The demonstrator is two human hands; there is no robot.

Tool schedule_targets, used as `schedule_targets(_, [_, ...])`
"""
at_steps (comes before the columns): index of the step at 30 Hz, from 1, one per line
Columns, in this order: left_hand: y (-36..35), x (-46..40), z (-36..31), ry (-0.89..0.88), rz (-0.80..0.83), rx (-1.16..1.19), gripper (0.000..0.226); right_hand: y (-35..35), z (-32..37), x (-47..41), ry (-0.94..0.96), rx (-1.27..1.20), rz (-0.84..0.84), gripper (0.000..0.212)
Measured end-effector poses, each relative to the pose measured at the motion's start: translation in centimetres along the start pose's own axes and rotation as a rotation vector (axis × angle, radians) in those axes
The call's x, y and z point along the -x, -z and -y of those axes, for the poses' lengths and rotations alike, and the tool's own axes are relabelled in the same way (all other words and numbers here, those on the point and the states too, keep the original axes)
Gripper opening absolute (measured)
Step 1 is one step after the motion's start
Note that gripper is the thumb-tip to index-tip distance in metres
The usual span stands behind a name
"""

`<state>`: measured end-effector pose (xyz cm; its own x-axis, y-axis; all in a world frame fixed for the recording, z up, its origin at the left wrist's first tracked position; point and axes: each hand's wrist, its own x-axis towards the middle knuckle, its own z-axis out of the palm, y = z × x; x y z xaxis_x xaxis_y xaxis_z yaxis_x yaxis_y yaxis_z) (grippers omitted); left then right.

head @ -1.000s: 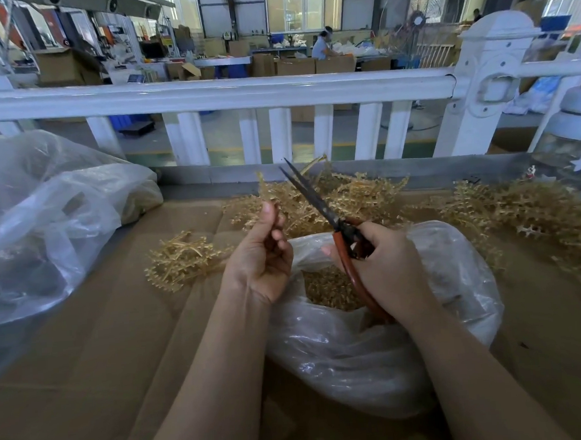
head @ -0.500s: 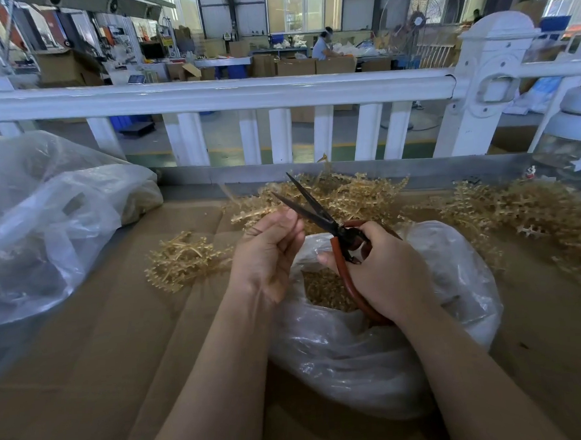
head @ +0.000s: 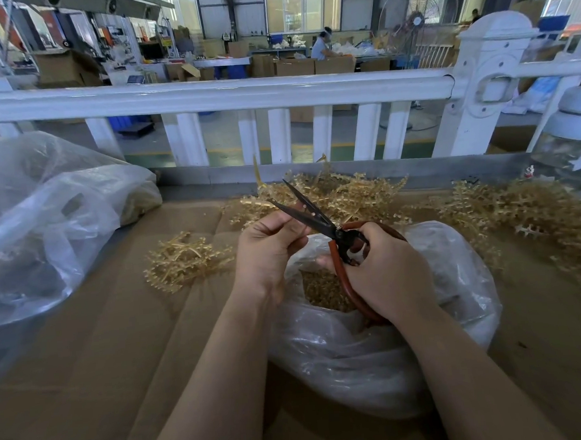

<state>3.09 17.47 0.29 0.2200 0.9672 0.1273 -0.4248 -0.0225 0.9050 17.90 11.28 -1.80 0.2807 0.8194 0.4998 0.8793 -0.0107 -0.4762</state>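
The right hand point(head: 384, 272) has its grip wrapped round the handles of the black-bladed scissors with red-orange looped handles point(head: 325, 224), blades parted. The left hand point(head: 267, 252) curls its fingers at the lower blade; I cannot tell whether its grip holds anything. Beneath both grips, a clear plastic bag point(head: 376, 361) of golden bits sits on the cardboard-covered desk point(head: 119, 332).

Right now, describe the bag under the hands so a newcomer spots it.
Find the white railing across the back, then the cardboard-covered bench before it. At its middle, a clear bag lies under the red-handled scissors, mouth open on small tan bits. The other bag, far left, is bigger.
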Motion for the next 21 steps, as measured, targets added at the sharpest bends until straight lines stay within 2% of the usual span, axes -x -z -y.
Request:
schedule_targets(12, [0.28, 0.02, -0.15, -0.043, 0.022, -0.004, 0.015, 0.02, 0.1, 0.05, -0.02, -0.005, 0.024, 0.074])
schedule_targets(21, [0.48, 0.03, -0.4, -0.074, 0.005, -0.041, 0.02, 0.19, 0.21, 0.13, -0.015, -0.009, 0.024, 0.076])
